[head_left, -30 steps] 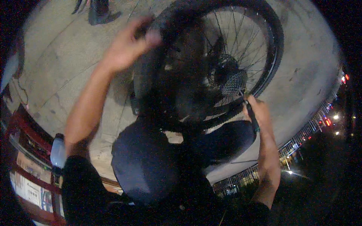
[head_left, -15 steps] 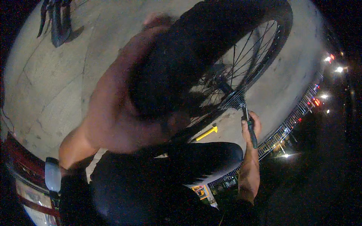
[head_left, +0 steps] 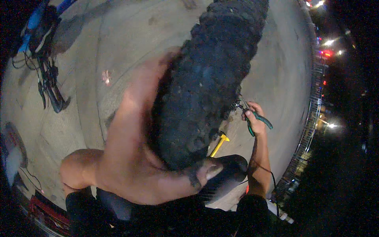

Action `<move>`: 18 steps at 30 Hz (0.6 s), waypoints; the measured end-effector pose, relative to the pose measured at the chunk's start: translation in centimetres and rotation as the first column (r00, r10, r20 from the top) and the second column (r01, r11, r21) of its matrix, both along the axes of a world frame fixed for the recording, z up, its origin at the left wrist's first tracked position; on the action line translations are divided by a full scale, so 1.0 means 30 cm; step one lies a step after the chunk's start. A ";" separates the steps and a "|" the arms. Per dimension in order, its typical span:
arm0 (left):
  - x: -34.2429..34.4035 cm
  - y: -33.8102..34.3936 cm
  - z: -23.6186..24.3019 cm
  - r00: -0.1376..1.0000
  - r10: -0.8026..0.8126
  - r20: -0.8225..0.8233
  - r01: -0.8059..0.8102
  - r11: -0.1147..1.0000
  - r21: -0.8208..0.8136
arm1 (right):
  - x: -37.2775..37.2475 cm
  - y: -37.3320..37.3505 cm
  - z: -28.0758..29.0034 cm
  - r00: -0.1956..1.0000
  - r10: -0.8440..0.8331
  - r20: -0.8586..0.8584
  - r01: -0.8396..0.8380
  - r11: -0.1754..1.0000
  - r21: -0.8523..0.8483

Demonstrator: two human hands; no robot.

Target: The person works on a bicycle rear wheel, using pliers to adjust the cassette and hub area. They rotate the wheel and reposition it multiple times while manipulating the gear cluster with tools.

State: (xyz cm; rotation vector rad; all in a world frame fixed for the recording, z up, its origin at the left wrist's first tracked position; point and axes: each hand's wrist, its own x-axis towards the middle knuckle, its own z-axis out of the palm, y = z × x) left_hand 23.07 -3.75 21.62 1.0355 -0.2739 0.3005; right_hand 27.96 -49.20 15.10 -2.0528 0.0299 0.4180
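Grey ground (head_left: 130, 27), stained, thin dark lines across it. Blue bike (head_left: 35, 21) at upper left, cut off by dark rim; dark handlebar (head_left: 49, 81) lower in view than blue part. Pinkish-white patch (head_left: 106, 78) right of bike, too blurred to name. Yellow hammer (head_left: 218, 145) on ground, slanted, head at far end. Railing (head_left: 310, 118) along right side; beyond it, darkness, red light (head_left: 327, 53), white light (head_left: 331, 125). Lower left: red thing (head_left: 45, 209), partly seen; thin cable (head_left: 33, 179) above. Lower right: white thing (head_left: 281, 211), unclear.

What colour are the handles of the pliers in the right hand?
The handles are green and black, best seen in head view.
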 end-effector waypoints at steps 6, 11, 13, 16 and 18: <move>-0.017 -0.188 0.241 0.976 0.008 -0.216 0.027 0.987 0.160 | -0.070 -0.040 -0.014 0.989 -0.123 0.077 0.119 0.991 0.058; -0.052 -0.318 0.554 0.976 -0.053 -0.210 0.140 0.893 0.427 | -0.044 0.012 0.020 0.968 -0.099 0.231 0.011 0.935 0.354; -0.045 -0.418 0.672 0.985 0.026 -0.173 0.092 0.762 0.641 | -0.036 -0.047 -0.096 0.977 -0.124 0.176 0.060 0.942 0.331; -0.021 -0.553 0.762 0.990 0.104 -0.091 0.026 0.509 0.860 | -0.051 -0.043 -0.191 0.982 -0.152 0.114 0.063 0.825 0.561; 0.023 -0.595 0.753 0.994 0.092 -0.057 0.011 0.440 0.898 | -0.043 -0.001 -0.193 0.985 -0.150 0.091 0.072 0.818 0.571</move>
